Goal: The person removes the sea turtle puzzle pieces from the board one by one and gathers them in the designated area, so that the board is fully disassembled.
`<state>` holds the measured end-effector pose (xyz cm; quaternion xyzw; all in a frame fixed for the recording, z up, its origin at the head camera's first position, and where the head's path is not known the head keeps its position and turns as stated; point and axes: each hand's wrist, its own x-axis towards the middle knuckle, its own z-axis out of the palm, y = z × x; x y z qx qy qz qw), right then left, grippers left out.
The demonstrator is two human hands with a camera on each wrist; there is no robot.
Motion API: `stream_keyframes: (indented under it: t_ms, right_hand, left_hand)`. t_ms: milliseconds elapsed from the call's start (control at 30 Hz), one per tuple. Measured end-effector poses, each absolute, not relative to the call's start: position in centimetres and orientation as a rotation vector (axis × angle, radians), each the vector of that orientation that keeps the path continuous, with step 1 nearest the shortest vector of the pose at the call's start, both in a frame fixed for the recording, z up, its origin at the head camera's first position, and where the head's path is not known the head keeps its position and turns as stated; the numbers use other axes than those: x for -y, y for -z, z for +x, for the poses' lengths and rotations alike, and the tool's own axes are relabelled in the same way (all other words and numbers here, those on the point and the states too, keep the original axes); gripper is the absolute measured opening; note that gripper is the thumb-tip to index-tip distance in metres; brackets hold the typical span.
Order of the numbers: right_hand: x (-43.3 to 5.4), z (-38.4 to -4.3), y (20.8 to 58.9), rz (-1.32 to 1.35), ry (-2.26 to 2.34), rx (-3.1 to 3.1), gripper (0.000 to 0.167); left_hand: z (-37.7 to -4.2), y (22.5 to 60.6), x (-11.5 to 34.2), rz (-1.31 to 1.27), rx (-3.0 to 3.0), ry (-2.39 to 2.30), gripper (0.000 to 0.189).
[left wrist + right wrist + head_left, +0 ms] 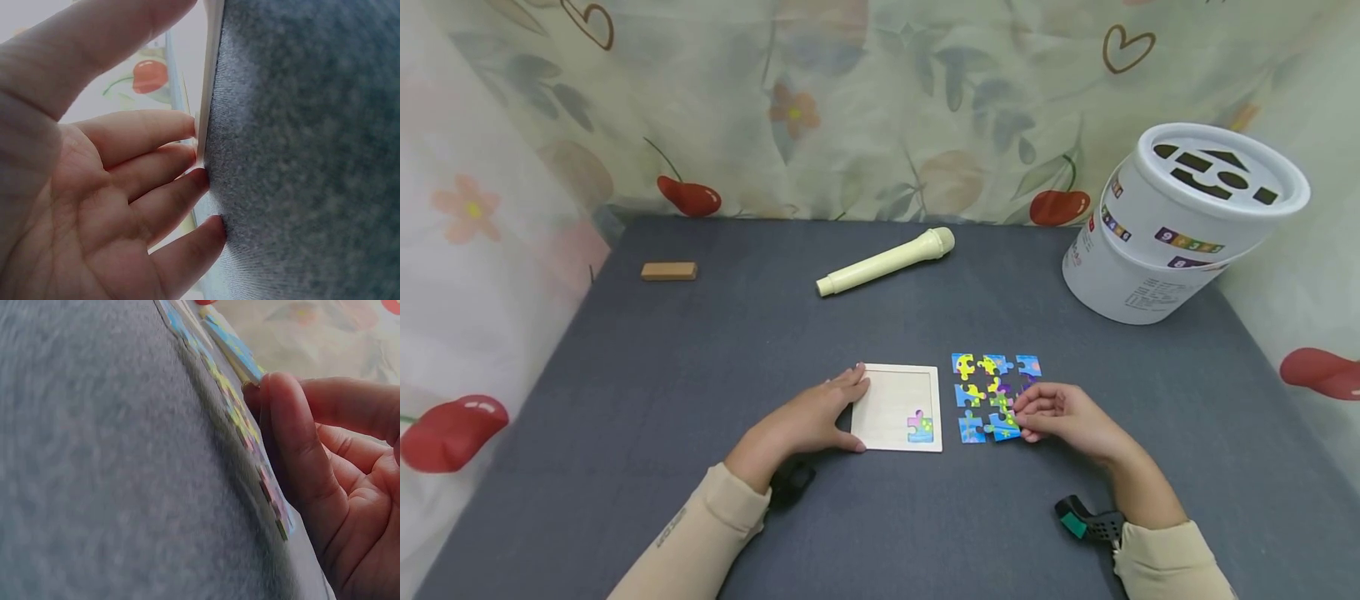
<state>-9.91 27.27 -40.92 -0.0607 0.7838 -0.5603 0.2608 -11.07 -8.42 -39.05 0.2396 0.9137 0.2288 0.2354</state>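
Note:
My left hand point(811, 418) rests at the left side of a shallow wooden puzzle tray point(883, 412), thumb by the near corner and fingertips by the far one. In the left wrist view its fingers point(159, 134) are extended, their tips against the tray's edge. A pink and blue jigsaw piece point(921, 430) lies in the tray's near right corner. To the right of the tray, my right hand point(1063, 417) pinches a blue and green jigsaw piece point(232, 344) between thumb and finger, tilted above the others. Several loose jigsaw pieces point(967, 395) lie beside and partly behind this hand.
A cream toy microphone point(883, 262) lies farther back on the dark grey table point(737, 333). A tan wooden block point(669, 271) is at the back left. At the back right stands a white bucket point(1157, 250) with shaped holes in its lid. Patterned curtains point(880, 108) border the table.

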Motion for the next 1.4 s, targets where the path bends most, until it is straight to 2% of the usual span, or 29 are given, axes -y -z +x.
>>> stream_keyframes:
  t_ms: [567, 1067, 1400]
  right_hand:
    - [-27.7, -9.5, 41.7, -0.138, 1.494, -2.163, 0.035]
    - [-26.8, -9.2, 41.6, -0.223, 1.420, -2.348, 0.026]
    - [-26.5, -9.2, 41.4, -0.225, 1.298, -2.449, 0.027]
  left_hand:
    - [-11.2, 39.0, 8.5, 0.682, -2.498, -0.637, 0.084]
    - [-11.2, 39.2, 8.6, 0.683, -2.498, -0.646, 0.085]
    - [-11.2, 39.2, 8.6, 0.685, -2.502, -0.636, 0.085]
